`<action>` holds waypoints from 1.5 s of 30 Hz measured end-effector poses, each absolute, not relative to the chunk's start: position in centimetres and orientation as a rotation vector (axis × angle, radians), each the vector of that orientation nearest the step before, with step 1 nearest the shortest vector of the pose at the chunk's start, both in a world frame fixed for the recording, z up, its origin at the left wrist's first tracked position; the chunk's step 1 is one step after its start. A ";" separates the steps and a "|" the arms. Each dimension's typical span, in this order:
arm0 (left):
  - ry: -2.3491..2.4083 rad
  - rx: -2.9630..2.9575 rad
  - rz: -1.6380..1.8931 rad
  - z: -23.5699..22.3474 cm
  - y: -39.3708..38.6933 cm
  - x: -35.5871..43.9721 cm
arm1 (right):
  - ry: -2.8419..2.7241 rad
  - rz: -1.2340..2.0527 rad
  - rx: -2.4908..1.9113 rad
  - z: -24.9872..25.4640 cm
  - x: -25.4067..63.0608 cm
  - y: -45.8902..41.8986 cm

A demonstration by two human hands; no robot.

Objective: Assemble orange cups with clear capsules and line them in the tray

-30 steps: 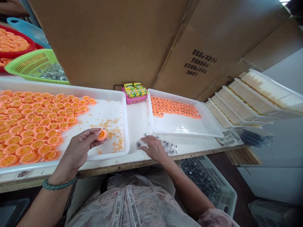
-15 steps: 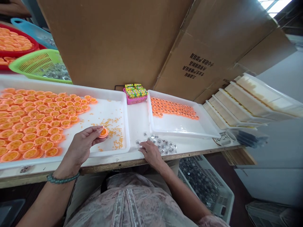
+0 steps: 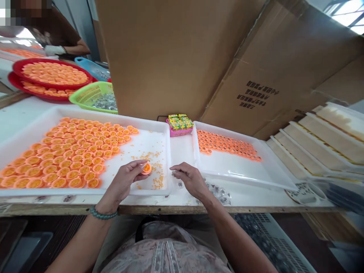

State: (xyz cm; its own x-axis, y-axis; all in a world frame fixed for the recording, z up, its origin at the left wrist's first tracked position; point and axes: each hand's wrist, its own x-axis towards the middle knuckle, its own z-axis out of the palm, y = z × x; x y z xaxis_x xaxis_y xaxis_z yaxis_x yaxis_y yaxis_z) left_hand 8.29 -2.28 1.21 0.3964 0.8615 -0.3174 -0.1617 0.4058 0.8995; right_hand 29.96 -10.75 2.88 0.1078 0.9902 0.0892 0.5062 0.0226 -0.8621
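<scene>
My left hand [image 3: 125,181] pinches a small orange cup [image 3: 146,168] filled with yellow beads, held over the near right part of a big white tray [image 3: 159,129]. That tray holds several filled orange cups [image 3: 71,155] and loose yellow beads [image 3: 155,178]. My right hand [image 3: 190,179] is raised just above the table between the two trays, fingers curled in a pinch on a small clear lid that I can barely make out. A pile of clear lids [image 3: 216,191] lies right of that hand.
A second white tray [image 3: 241,170] holds rows of capped orange cups [image 3: 224,143]. A pink basket of yellow boxes [image 3: 179,124] stands behind. Cardboard sheets [image 3: 176,57] wall the back. Stacked white trays [image 3: 318,140] lie right; red bowls [image 3: 51,74], a green basket [image 3: 93,96] and another person [image 3: 59,38] far left.
My right hand has lifted off the pile of clear lids and moved left toward the cup. My left hand keeps hold of the orange cup. The camera has swung left and up.
</scene>
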 end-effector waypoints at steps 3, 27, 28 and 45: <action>0.900 0.907 0.783 1.1 -2.3 8.2 | -1.616 0.853 -1.465 3.6 28.0 -7.9; 0.904 0.919 0.938 1.4 -2.7 8.4 | -1.781 0.405 -1.459 2.8 22.7 -6.8; 0.906 0.928 0.942 1.5 -2.7 8.5 | -1.788 0.352 -1.467 2.4 22.4 -6.9; 0.898 0.957 0.993 1.1 -2.9 8.4 | -1.640 0.393 -1.443 1.8 21.5 -6.2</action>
State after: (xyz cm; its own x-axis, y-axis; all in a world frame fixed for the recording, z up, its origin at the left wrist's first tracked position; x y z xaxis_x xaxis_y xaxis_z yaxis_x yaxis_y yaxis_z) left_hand 8.44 -2.88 1.10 0.2887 0.9428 -0.1668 -0.2609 0.2451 0.9337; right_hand 21.46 -6.24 1.82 0.0737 0.9118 0.4039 0.6293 0.2716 -0.7281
